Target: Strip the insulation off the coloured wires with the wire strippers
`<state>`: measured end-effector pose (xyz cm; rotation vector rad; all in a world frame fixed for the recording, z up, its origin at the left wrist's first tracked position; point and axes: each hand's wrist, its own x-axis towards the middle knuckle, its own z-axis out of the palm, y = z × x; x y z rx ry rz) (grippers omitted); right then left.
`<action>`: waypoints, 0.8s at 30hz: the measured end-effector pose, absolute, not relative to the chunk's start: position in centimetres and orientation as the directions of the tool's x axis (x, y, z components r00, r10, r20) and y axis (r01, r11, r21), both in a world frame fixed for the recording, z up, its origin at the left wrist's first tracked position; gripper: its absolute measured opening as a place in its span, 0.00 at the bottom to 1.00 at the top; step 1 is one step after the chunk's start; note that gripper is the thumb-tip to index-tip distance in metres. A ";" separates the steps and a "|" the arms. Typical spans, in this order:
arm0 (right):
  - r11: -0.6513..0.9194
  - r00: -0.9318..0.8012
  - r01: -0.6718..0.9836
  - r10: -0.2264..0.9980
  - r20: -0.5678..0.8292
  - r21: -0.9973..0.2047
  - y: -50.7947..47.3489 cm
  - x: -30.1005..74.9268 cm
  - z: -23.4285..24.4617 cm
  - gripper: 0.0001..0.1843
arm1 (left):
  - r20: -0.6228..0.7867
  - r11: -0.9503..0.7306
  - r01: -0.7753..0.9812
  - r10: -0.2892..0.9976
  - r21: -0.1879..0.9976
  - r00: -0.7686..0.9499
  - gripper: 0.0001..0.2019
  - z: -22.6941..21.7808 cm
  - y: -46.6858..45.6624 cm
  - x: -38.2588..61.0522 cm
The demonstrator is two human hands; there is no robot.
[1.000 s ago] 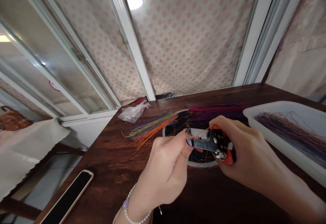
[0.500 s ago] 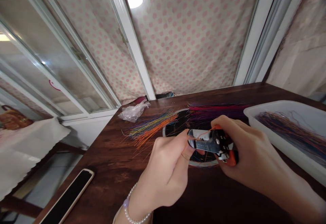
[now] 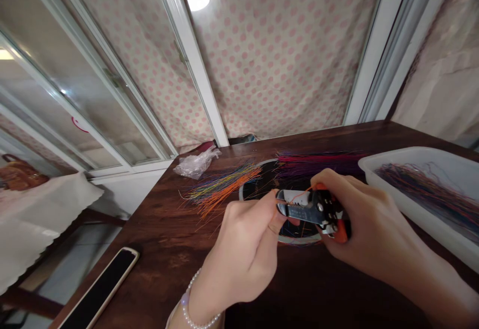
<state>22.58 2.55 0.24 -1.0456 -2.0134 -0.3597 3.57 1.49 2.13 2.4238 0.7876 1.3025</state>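
Note:
My right hand (image 3: 359,219) is closed around the orange handles of a wire stripper (image 3: 305,206), whose dark metal jaws point left. A thin orange wire (image 3: 302,193) runs along the jaws toward my left hand (image 3: 250,249). That hand is pinched at the tip of the tool, its fingers closed on the wire; the fingertips are partly hidden behind the jaws. Beneath both hands lies a round dark dish with a pale rim (image 3: 242,189), with wire bits in it. Orange, yellow and blue wires (image 3: 228,184) rest across its left edge.
Red and purple wires (image 3: 318,160) lie behind the dish. At the right stands a white plastic bin (image 3: 377,162) holding tangled wires. A crumpled clear plastic bag (image 3: 197,163) sits at the back left of the dark wooden table (image 3: 168,234). A phone (image 3: 101,289) lies front left.
Almost nothing differs. Both hands and the wire stripper keep their places, with only a very slight shift at the jaws.

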 end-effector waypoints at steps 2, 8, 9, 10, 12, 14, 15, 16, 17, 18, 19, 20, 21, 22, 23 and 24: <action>0.613 -0.324 0.783 0.548 0.772 -0.107 2.6 22.6 0.3 0.15 | 0.678 -0.814 0.328 0.580 0.479 0.451 0.13 2.1 1.4 3.5; 0.611 -0.314 0.782 0.561 0.766 -0.127 2.8 22.6 0.1 0.15 | 0.657 -0.801 0.335 0.598 0.495 0.458 0.12 2.3 1.4 3.5; 0.611 -0.311 0.780 0.566 0.764 -0.135 2.8 22.7 -0.1 0.15 | 0.656 -0.800 0.334 0.600 0.499 0.458 0.12 2.3 1.4 3.4; 0.612 -0.305 0.777 0.571 0.762 -0.147 2.8 22.7 -0.3 0.16 | 0.654 -0.799 0.332 0.602 0.502 0.458 0.12 2.3 1.4 3.4; 0.611 -0.292 0.772 0.585 0.757 -0.174 2.8 22.8 -0.7 0.16 | 0.653 -0.799 0.330 0.601 0.503 0.460 0.12 2.2 1.4 3.4; 0.599 -0.277 0.778 0.597 0.753 -0.188 2.9 23.0 -1.0 0.18 | 0.646 -0.797 0.332 0.604 0.505 0.466 0.11 2.1 1.5 3.4; 0.591 -0.276 0.786 0.599 0.751 -0.183 2.9 23.1 -0.9 0.18 | 0.644 -0.794 0.336 0.607 0.506 0.466 0.11 2.1 1.6 3.4; 0.581 -0.277 0.796 0.599 0.751 -0.170 3.0 23.2 -0.9 0.18 | 0.643 -0.793 0.336 0.608 0.508 0.465 0.11 2.1 1.7 3.4; 0.570 -0.275 0.807 0.595 0.756 -0.155 3.0 23.2 -0.7 0.18 | 0.644 -0.793 0.332 0.609 0.511 0.463 0.12 2.0 1.9 3.4; 0.561 -0.274 0.816 0.589 0.761 -0.140 3.0 23.2 -0.5 0.18 | 0.646 -0.793 0.321 0.608 0.518 0.461 0.13 2.0 2.2 3.5; 0.556 -0.275 0.821 0.585 0.763 -0.130 3.1 23.2 -0.4 0.18 | 0.647 -0.792 0.304 0.609 0.529 0.460 0.13 1.9 2.5 3.6; 0.552 -0.268 0.823 0.580 0.769 -0.130 3.1 23.1 -0.3 0.18 | 0.645 -0.789 0.282 0.611 0.546 0.459 0.14 1.9 2.8 3.6; 0.551 -0.253 0.822 0.579 0.775 -0.143 3.2 22.9 -0.2 0.18 | 0.640 -0.782 0.257 0.615 0.567 0.461 0.15 1.8 3.2 3.7; 0.554 -0.238 0.816 0.581 0.778 -0.164 3.4 22.8 -0.2 0.18 | 0.628 -0.771 0.235 0.624 0.592 0.464 0.16 1.7 3.5 3.8; 0.566 -0.228 0.802 0.589 0.775 -0.194 3.6 22.8 -0.2 0.19 | 0.616 -0.756 0.217 0.636 0.617 0.464 0.16 1.6 3.8 3.8; 0.579 -0.219 0.780 0.608 0.763 -0.238 3.9 23.0 -0.3 0.19 | 0.605 -0.742 0.198 0.646 0.640 0.465 0.17 1.5 4.0 3.8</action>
